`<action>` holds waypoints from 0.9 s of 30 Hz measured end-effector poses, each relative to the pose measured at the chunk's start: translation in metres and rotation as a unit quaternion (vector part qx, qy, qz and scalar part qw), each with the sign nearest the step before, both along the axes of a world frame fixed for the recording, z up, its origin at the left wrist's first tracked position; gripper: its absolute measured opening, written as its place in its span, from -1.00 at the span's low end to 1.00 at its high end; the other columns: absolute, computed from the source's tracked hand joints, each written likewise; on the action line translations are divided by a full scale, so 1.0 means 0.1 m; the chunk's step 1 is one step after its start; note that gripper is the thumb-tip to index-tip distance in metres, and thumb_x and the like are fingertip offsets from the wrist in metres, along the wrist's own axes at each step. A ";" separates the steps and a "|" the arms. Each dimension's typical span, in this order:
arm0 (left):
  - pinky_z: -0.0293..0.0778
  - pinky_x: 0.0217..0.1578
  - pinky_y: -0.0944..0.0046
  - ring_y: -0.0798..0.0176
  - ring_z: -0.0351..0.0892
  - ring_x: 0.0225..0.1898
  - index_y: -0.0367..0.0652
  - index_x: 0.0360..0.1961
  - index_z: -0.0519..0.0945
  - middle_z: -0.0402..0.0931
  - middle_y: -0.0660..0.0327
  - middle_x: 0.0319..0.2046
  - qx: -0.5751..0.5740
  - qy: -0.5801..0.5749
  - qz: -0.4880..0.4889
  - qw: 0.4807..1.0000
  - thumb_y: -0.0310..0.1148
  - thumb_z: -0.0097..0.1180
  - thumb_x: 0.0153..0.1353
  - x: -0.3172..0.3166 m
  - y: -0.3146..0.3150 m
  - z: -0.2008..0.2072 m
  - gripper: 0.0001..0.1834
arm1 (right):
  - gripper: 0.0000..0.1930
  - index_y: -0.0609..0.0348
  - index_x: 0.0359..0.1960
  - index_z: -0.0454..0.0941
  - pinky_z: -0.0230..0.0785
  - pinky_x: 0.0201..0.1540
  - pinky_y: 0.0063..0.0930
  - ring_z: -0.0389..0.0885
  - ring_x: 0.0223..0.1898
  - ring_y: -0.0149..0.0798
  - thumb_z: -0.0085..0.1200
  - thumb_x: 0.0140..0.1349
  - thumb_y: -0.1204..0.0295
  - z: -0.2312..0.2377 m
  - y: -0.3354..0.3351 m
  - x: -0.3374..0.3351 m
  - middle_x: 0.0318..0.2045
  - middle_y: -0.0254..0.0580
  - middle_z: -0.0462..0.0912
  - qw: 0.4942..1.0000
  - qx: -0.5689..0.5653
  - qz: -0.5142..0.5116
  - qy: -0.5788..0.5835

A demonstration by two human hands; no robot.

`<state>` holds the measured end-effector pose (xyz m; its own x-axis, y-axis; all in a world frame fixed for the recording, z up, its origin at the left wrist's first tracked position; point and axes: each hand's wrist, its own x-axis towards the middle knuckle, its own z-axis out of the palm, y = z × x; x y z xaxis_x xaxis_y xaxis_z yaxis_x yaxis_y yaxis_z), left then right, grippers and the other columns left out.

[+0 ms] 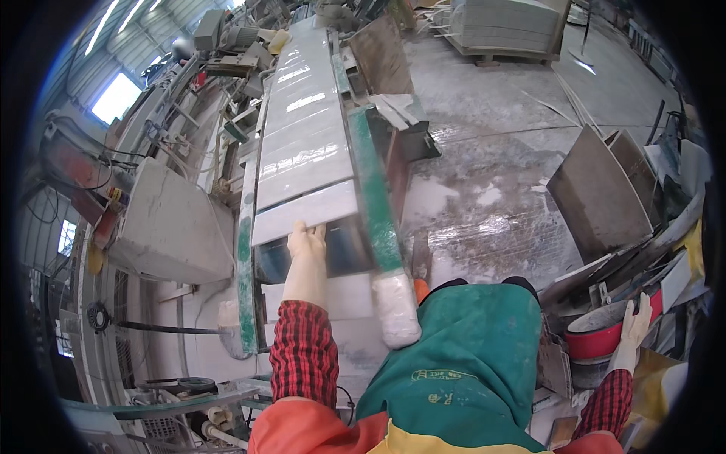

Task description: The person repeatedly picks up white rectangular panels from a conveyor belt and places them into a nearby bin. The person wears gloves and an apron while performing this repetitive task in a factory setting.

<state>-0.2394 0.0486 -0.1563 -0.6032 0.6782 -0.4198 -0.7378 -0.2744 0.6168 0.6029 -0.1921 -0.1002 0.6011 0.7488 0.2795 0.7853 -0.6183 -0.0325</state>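
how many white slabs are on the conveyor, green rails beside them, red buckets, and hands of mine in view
white slabs on the conveyor: 4, one under the left hand at, the rest at
green rails: 2, at and
red bucket: 1, touched by the right hand
hands: 2
total: 9

The left arm, in a red checked sleeve, stretches straight ahead, its left hand [306, 240] flat, palm down, fingers forward. The right hand [635, 319] hangs out to the side, fingers spread open.
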 end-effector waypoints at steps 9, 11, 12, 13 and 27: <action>0.51 -0.67 0.46 -0.14 0.65 -0.01 -0.23 0.18 0.32 0.51 0.05 0.13 -0.076 0.060 -0.032 0.995 -0.27 -0.17 0.47 -0.03 0.26 0.01 -0.64 | -0.50 0.04 0.29 0.43 0.09 0.45 -0.20 0.31 0.36 0.07 0.08 0.31 0.29 -0.11 -0.07 -0.08 0.33 -0.09 0.42 0.999 -0.005 -0.020 -0.041; 0.66 -0.45 0.30 -0.17 0.61 0.05 -0.31 0.18 0.29 0.48 -0.03 0.14 -0.068 0.048 -0.020 0.996 -0.31 -0.17 0.48 0.00 0.28 0.05 -0.63 | -0.50 0.04 0.29 0.44 0.09 0.45 -0.20 0.31 0.36 0.07 0.08 0.30 0.30 -0.11 -0.08 -0.09 0.33 -0.09 0.42 0.999 -0.006 -0.020 -0.045; 0.74 -0.34 0.21 -0.19 0.59 0.07 -0.35 0.18 0.28 0.46 -0.07 0.15 -0.064 0.042 -0.014 0.997 -0.33 -0.17 0.48 0.01 0.27 0.07 -0.63 | -0.51 0.04 0.28 0.44 0.09 0.45 -0.20 0.31 0.36 0.07 0.08 0.30 0.31 -0.13 -0.07 -0.10 0.33 -0.09 0.42 0.999 -0.007 -0.021 -0.049; 0.70 -0.20 0.11 -0.20 0.55 0.11 -0.38 0.19 0.26 0.42 -0.10 0.17 -0.057 0.040 -0.008 0.997 -0.36 -0.18 0.48 0.07 0.26 0.12 -0.63 | -0.51 0.05 0.28 0.44 0.09 0.45 -0.20 0.31 0.36 0.07 0.08 0.30 0.31 -0.13 -0.08 -0.12 0.33 -0.09 0.42 0.998 -0.007 -0.025 -0.051; 0.52 0.19 -0.21 -0.20 0.42 0.24 -0.43 0.23 0.21 0.29 -0.15 0.25 -0.067 0.050 0.008 0.996 -0.43 -0.20 0.50 0.23 0.24 0.40 -0.62 | -0.50 0.03 0.32 0.39 0.03 0.44 -0.13 0.23 0.40 0.07 0.00 0.34 0.26 0.09 -0.01 -0.62 0.38 -0.11 0.34 0.993 -0.079 -0.074 -0.053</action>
<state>-0.2167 0.0721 -0.1161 -0.6567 0.6100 -0.4435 -0.6671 -0.1956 0.7188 0.5409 -0.1936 -0.0914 0.6810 0.6943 0.2328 0.6800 -0.7175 0.1509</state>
